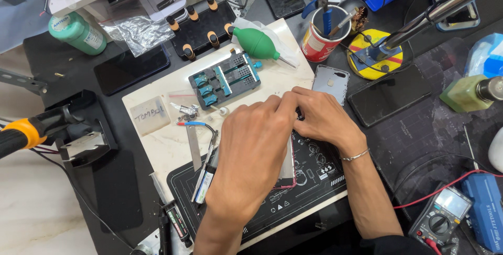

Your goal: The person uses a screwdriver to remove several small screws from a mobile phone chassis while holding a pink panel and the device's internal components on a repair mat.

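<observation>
My left hand [255, 153] lies flat over an opened phone [287, 168] on a black work mat [309, 181], covering most of it. Only the phone's right edge with a red rim shows. My right hand [320, 117], with a thin bracelet at the wrist, meets the left at the phone's top end, fingertips pinched together there. What the fingers grip is hidden. The mat rests on a white board [162, 139].
On the board are a blue-grey board holder [225, 79], a green air blower [257, 44], small screws, a metal blade and pens. A grey phone back cover [331, 83], dark phones, a red tool cup [320, 40], a multimeter [440, 218] and bottles surround it.
</observation>
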